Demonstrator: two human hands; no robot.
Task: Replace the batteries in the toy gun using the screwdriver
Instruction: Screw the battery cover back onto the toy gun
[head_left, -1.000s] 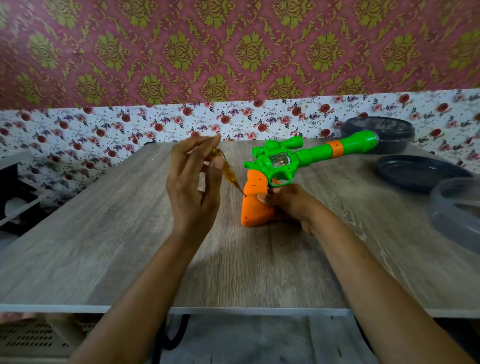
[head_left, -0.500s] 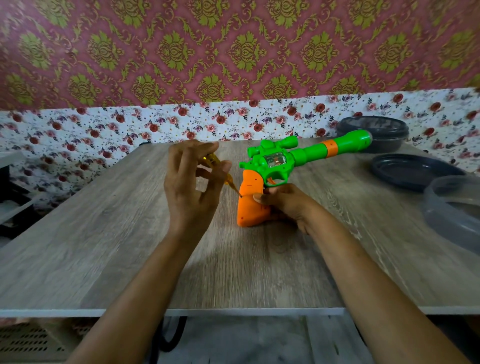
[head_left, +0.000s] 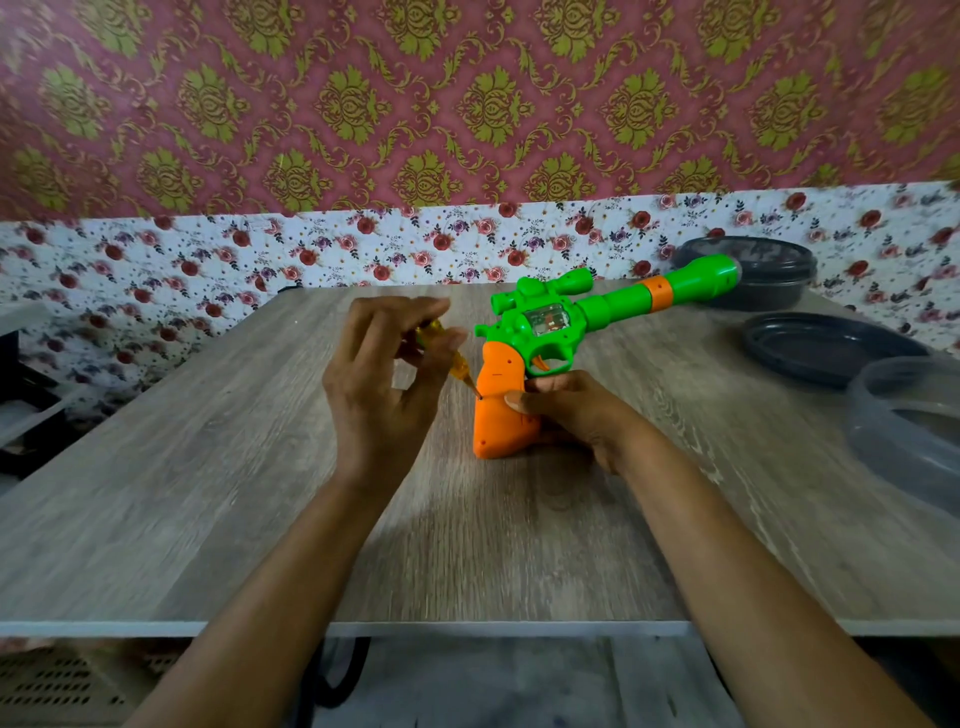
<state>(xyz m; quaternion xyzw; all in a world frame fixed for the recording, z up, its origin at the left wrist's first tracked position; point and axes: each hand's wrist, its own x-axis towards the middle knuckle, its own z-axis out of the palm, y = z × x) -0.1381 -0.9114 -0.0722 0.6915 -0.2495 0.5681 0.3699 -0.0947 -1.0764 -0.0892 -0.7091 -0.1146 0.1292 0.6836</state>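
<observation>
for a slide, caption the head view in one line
Left hand holds the screwdriver tip against the orange grip of the toy gun; right hand steadies it.

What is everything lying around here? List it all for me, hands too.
toy gun: one, green with orange grip, mid-table, grip down
screwdriver: one, yellow handle, tip against the grip's left side
table: one, grey wood grain, under everything
lidded tub: one, dark, back right by the wall
shallow dish: one, dark, right of the gun
clear container: one, see-through, right edge
left hand: one, pinches the screwdriver
right hand: one, holds the gun's grip
</observation>
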